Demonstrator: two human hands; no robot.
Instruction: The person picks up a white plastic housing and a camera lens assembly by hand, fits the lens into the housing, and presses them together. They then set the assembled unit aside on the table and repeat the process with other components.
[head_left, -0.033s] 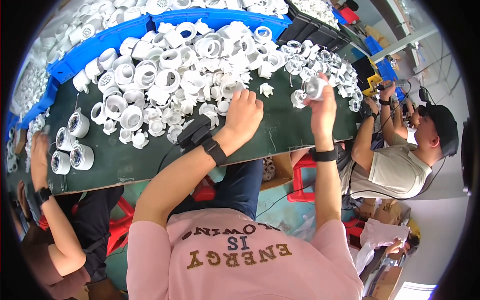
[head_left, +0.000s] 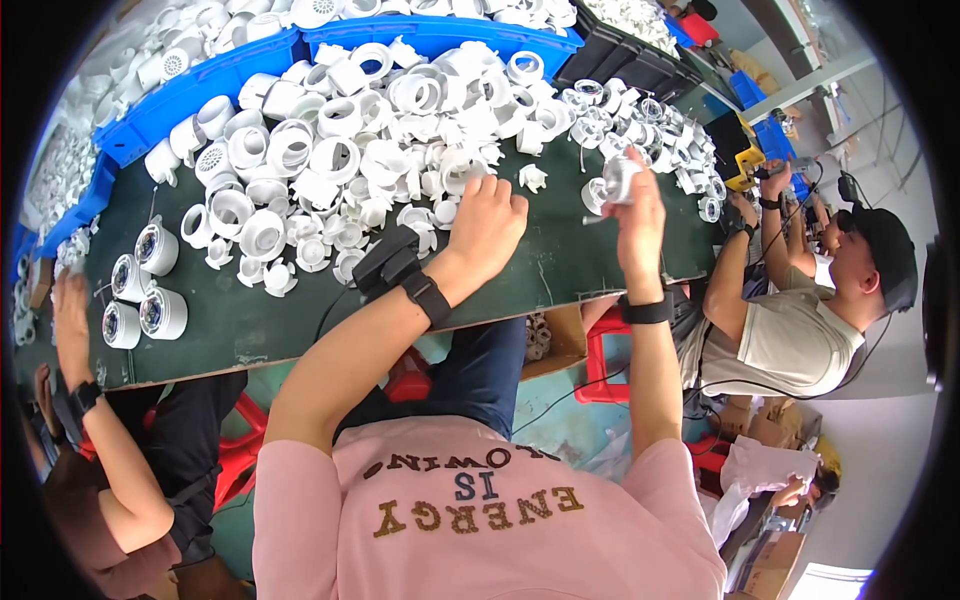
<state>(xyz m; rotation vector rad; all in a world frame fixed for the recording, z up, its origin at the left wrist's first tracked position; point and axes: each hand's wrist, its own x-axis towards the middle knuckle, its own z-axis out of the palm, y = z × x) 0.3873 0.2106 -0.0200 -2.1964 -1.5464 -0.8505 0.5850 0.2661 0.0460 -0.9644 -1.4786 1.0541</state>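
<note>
My right hand [head_left: 642,222] is closed round a small white round housing [head_left: 620,180] with a clear, shiny part, held just above the table beside the pile of clear-lensed parts [head_left: 648,125]. My left hand [head_left: 487,222] rests at the front of the heap of white plastic rings and caps [head_left: 335,160], with its fingers curled down. Whatever lies under those fingers is hidden by the hand. A lone white finned piece [head_left: 532,179] sits on the table between my hands. Several finished-looking white round units with dark, glassy faces [head_left: 163,313] stand at the left.
Blue bins [head_left: 200,92] full of white parts line the back of the dark green table [head_left: 560,255], with a black crate [head_left: 620,62] beside them. Co-workers sit at both sides; one person's hand [head_left: 72,315] is at the far left. A cardboard box [head_left: 568,340] is under the table edge.
My right hand has shifted slightly and turned, tilting the white housing a little to the left. My left hand is nearly still. The left co-worker's hand has moved down slightly.
</note>
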